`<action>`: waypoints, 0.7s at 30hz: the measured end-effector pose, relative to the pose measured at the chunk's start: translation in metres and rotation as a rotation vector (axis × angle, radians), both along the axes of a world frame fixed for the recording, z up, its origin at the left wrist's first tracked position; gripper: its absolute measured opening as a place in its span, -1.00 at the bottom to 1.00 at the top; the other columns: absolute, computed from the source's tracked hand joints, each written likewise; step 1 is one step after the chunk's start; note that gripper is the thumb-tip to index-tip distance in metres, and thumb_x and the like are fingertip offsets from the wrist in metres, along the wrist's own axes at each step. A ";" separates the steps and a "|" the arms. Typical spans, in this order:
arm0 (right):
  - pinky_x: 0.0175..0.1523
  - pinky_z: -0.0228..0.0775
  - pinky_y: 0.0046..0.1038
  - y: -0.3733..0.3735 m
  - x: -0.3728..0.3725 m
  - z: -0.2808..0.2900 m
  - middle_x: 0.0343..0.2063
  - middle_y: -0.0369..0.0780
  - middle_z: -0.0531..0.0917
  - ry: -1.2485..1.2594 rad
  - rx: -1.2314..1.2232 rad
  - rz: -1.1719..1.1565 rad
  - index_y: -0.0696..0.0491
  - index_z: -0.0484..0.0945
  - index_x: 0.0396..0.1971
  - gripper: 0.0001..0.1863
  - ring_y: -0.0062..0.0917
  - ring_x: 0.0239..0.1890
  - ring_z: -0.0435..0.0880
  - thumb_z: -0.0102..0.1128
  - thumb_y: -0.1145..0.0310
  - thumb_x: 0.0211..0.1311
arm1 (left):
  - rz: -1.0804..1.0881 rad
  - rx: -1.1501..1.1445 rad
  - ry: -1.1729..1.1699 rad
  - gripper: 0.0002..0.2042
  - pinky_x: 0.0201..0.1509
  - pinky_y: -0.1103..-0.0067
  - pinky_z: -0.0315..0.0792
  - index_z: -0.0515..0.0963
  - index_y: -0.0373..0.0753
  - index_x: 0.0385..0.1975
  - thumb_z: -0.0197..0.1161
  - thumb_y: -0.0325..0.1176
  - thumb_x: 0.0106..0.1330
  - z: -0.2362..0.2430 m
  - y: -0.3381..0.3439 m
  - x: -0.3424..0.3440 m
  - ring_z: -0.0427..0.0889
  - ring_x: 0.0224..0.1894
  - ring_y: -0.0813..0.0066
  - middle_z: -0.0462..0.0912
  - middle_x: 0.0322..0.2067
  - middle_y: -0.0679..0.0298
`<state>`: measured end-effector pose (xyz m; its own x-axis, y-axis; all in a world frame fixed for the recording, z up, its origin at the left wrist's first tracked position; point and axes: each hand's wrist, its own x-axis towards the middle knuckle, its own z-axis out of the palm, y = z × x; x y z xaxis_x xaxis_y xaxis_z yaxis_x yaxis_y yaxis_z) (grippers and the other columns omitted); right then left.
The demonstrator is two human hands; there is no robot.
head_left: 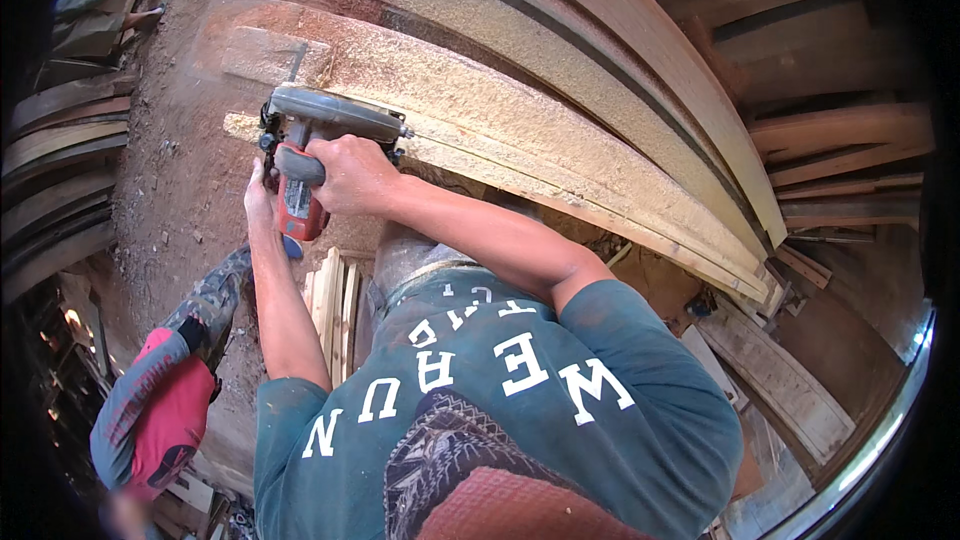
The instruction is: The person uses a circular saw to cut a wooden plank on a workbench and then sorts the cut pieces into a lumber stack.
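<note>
A circular saw (338,113) with a grey guard and a red motor body rests on a long plank (450,70) thick with sawdust. My right hand (350,175) is wrapped round its dark rear handle. Beside the red body, at the saw's left, is my left hand (262,198). Its fingers point up toward the saw's base and are partly hidden, so I cannot tell whether they grip it. A narrow strip of wood (241,126) sticks out left of the saw, and a pale strip (500,173) runs along the plank's near edge to the right.
More dusty boards (600,15) lie beyond the plank. Lumber stacks (70,160) stand at the left, others (850,150) at the right. Pale offcuts (333,305) are by my legs. A person in pink and grey (170,405) is at lower left; another person's legs (100,0) show at upper left.
</note>
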<state>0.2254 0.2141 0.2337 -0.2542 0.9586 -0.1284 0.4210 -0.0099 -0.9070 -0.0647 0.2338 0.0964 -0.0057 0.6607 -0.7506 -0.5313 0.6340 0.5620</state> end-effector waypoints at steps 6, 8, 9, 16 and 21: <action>-0.06 0.64 -0.10 -0.019 0.074 0.057 -0.35 0.11 0.76 0.089 -0.026 -0.064 0.11 0.72 -0.18 -0.67 0.02 -0.23 0.79 0.41 0.38 0.00 | 0.002 0.040 -0.174 -0.58 0.34 0.20 0.54 0.52 -0.30 0.16 0.14 -0.05 0.59 0.001 -0.052 0.065 0.66 0.20 0.17 0.67 0.13 0.03; -0.05 0.64 -0.14 -0.022 0.109 0.072 -0.33 0.10 0.76 0.099 -0.039 -0.149 0.12 0.71 -0.17 -0.68 -0.01 -0.22 0.80 0.41 0.39 0.01 | -0.293 0.296 0.027 -0.57 0.38 0.21 0.49 0.42 -0.24 0.29 0.23 -0.17 0.55 0.035 -0.054 0.142 0.61 0.25 0.20 0.59 0.22 0.07; -0.04 0.64 -0.16 -0.023 0.125 0.079 -0.32 0.09 0.76 0.107 -0.045 -0.189 0.13 0.71 -0.17 -0.68 -0.03 -0.21 0.81 0.42 0.39 0.02 | -0.444 0.412 0.215 -0.49 0.41 0.19 0.44 0.37 -0.24 0.33 0.28 -0.17 0.49 0.044 -0.050 0.171 0.54 0.29 0.18 0.53 0.26 0.06; -0.03 0.62 -0.29 -0.062 0.249 0.117 -0.27 0.01 0.79 0.059 0.026 -0.573 0.15 0.70 -0.10 -0.66 -0.29 -0.22 0.83 0.43 0.43 0.09 | -1.051 0.788 1.419 0.10 0.61 -0.02 0.02 0.03 -0.25 0.59 0.59 -0.10 0.10 0.013 -0.080 0.248 0.02 0.61 -0.01 0.16 0.54 -0.03; -0.11 0.57 -0.40 -0.115 0.344 0.130 -0.38 -0.20 0.75 0.009 -0.022 -0.943 0.20 0.69 -0.15 -0.74 -0.54 -0.32 0.71 0.40 0.45 0.16 | -1.636 1.352 1.917 -0.11 0.59 -0.31 -0.23 -0.03 -0.24 0.62 0.27 -0.33 0.30 -0.022 -0.058 0.264 -0.01 0.65 -0.04 0.14 0.55 -0.01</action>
